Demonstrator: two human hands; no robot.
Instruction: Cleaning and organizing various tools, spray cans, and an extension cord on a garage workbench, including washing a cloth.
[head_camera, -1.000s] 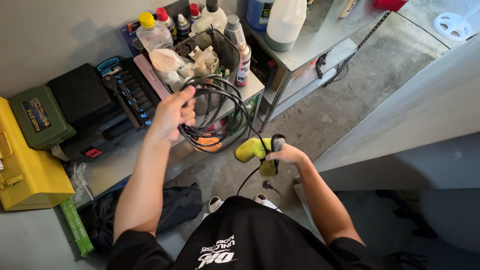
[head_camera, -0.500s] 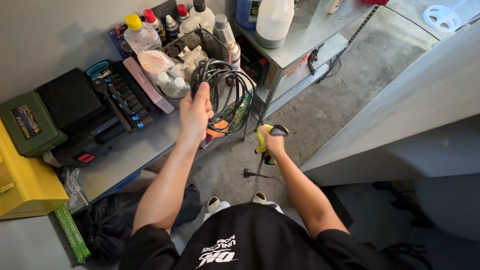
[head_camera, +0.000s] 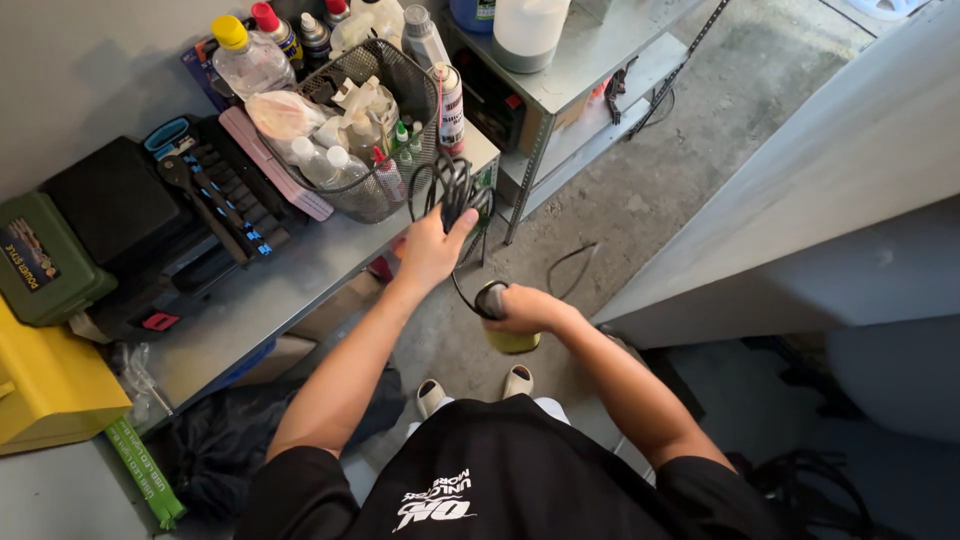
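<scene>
Left hand (head_camera: 432, 250) fist-wrapped around coiled black rubber power cord (head_camera: 455, 190), held up just beside the grey metal shelf (head_camera: 300, 270) edge, near black wire-mesh basket (head_camera: 400, 75). Right hand (head_camera: 520, 308) clenched around yellow-and-black plastic handheld tool (head_camera: 505, 330), over the concrete floor (head_camera: 640, 220).

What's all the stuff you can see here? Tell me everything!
cable coil: 1, black, gripped in left hand
power tool: 1, yellow-green and grey, in right hand
wire basket: 1, black, on shelf, full of small bottles
spray can: 1, white and red, beside basket
socket set: 1, black, open on shelf
green case: 1, left on shelf
yellow toolbox: 1, far left
white jug: 1, upper shelf
left hand: 1
right hand: 1
</scene>
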